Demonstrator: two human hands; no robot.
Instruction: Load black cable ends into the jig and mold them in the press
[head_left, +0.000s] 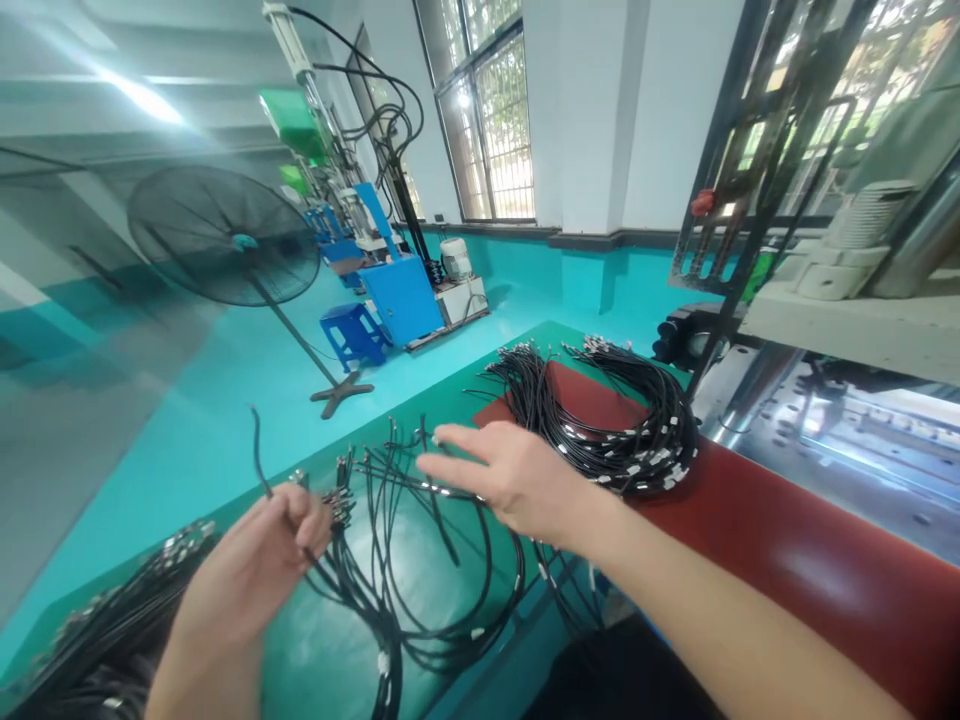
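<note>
My left hand (pixel 259 550) is closed around a black cable (pixel 257 445), whose free end sticks up above the fist. Below that hand, a loose bundle of black cables (pixel 367 590) with metal end fittings and white labels curves over the green tabletop (pixel 315 640). My right hand (pixel 510 480) reaches over the ends of these cables with two fingers stretched out and apart. Its thumb and other fingers are mostly hidden, and I see nothing gripped in it. A large coiled bundle of black cables (pixel 667 430) lies beyond the right hand on a red sheet (pixel 772 540).
More black cables (pixel 112 630) are heaped at the lower left. A metal machine (pixel 847 300) stands close on the right. Past the table are a standing fan (pixel 225 235), a blue stool (pixel 352 335) and a blue machine (pixel 405 300) by the window.
</note>
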